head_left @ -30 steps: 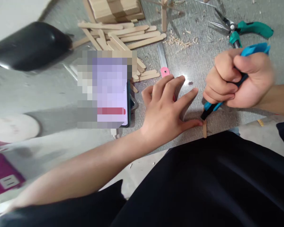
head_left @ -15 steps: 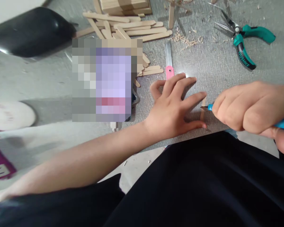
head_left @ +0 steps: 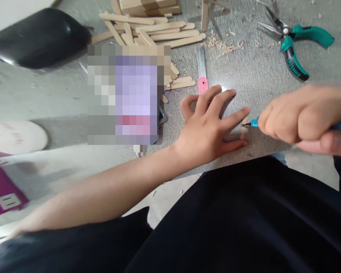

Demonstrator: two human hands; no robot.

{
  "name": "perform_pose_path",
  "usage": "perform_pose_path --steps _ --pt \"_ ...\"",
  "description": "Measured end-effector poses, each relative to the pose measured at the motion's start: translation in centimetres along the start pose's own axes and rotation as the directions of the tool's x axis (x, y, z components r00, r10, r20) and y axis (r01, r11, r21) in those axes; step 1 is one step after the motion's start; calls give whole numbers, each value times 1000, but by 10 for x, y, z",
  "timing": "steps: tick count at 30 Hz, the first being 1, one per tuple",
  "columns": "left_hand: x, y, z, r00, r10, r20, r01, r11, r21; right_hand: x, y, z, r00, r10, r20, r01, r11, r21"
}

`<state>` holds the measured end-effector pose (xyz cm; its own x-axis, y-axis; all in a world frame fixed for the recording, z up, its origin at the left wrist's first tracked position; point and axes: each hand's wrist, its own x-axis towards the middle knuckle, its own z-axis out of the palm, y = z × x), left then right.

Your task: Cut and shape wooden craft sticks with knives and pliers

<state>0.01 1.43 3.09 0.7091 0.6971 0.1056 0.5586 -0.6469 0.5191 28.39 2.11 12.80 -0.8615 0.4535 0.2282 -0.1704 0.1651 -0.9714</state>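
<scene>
My left hand (head_left: 206, 125) lies on the grey table with its fingers spread. Its index fingertip and thumb tip rest at the two ends of a short piece of wooden craft stick (head_left: 243, 132). My right hand (head_left: 304, 113) is closed in a fist around the blue handle of a craft knife (head_left: 254, 123). The knife's dark narrow blade points left and lies across the stick piece, near the index fingertip. Just beyond my left fingers is a pink-handled tool with a flat metal blade (head_left: 201, 68), its handle partly hidden by the hand.
Several craft sticks (head_left: 173, 36) are heaped at the back, near wood shavings (head_left: 221, 44). Green-handled pliers (head_left: 285, 34) lie spread at the back right. A pixelated device (head_left: 136, 94), a black object (head_left: 42, 38) and a white rounded object (head_left: 17, 136) are on the left.
My right hand and the knife have shifted slightly up the picture, the blade now nearer the index fingertip. My left hand stays nearly in place; the view has shifted a little.
</scene>
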Motion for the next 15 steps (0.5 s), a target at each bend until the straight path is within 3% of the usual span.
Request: perform_pose_path --steps 4,6,11,15 --pt "-1 -1 -1 1000 20 9 -21 998 67 10 9 5 997 -9 -71 14 998 61" --pt "-1 -2 -1 999 42 10 -42 996 77 8 11 8 985 -3 -174 18 996 83" --pt "0 -1 -6 998 -8 58 4 997 76 0 12 7 883 81 -462 -1 985 171" --pt "0 -2 -10 996 -58 68 54 997 61 3 16 -6 873 89 -480 5 982 190"
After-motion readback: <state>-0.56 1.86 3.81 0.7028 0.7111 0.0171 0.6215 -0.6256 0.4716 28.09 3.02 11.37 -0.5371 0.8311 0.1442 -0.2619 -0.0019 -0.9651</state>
